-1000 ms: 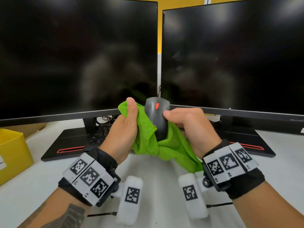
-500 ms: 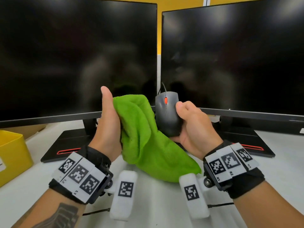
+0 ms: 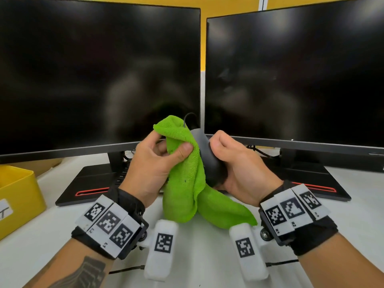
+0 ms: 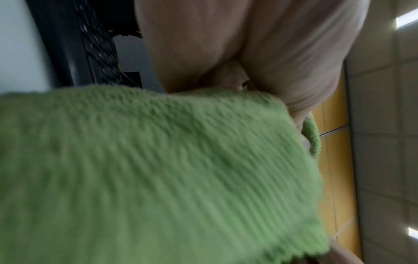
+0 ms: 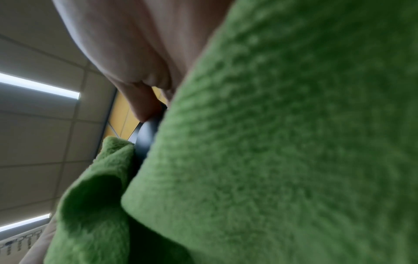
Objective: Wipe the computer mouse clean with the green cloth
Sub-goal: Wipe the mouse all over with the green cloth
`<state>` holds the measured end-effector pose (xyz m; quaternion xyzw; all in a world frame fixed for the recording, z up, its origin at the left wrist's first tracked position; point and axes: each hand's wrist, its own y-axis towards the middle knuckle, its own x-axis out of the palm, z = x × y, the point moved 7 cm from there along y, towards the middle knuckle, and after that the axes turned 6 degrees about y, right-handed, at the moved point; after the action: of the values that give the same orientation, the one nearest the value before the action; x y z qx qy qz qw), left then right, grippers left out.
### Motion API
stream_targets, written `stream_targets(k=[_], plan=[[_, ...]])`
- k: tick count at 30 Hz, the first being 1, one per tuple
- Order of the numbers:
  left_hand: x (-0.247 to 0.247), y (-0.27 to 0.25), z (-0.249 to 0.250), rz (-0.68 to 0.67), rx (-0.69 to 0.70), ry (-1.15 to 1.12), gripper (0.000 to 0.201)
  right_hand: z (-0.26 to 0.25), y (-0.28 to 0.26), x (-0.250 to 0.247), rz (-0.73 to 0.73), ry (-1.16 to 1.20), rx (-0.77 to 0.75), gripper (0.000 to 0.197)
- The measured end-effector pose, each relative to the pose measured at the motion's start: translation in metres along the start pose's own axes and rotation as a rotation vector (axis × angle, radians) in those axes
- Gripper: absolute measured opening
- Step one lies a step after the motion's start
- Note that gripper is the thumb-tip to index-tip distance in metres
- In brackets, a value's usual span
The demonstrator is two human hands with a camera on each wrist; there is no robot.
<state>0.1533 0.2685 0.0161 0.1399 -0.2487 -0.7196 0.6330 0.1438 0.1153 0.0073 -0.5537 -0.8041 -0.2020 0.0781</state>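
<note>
Left hand (image 3: 153,163): thumb and fingers pinched on green cloth (image 3: 185,179), pressed against left side of computer mouse (image 3: 207,156). Right hand (image 3: 239,167): curled round mouse, raised above bench (image 3: 41,215). Cloth tail draped down to bench. Behind: two dark monitors (image 3: 99,75); yellow box (image 3: 18,196) far left.

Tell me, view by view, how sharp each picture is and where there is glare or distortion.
Head view: sharp on the cloth, mouse and both hands; monitors carry dim reflections, and their edges bow from the wide lens. Left wrist view: cloth fills the frame, smeared by blur; bright ceiling lights at the right edge. Right wrist view: near cloth out of focus, only a sliver of mouse shows.
</note>
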Motion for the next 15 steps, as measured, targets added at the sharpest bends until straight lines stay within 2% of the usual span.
stream_targets(k=[6, 9, 11, 12, 15], plan=[[-0.008, 0.004, 0.003, 0.062, 0.012, 0.026, 0.025, 0.002, -0.004, 0.004, -0.047, 0.016, 0.069, 0.029], [-0.011, 0.005, 0.002, 0.081, -0.006, 0.026, 0.025, 0.005, -0.002, 0.003, -0.016, 0.047, 0.061, 0.028], [-0.01, 0.005, 0.0, 0.036, -0.024, -0.006, 0.023, 0.004, 0.0, 0.002, -0.011, 0.071, 0.032, 0.027], [-0.008, 0.005, -0.002, -0.003, -0.025, -0.016, 0.023, 0.002, 0.001, 0.001, -0.014, 0.071, 0.013, 0.025], [0.001, 0.001, -0.004, -0.098, -0.007, 0.028, 0.044, 0.001, 0.002, 0.001, -0.031, -0.037, -0.033, 0.03]])
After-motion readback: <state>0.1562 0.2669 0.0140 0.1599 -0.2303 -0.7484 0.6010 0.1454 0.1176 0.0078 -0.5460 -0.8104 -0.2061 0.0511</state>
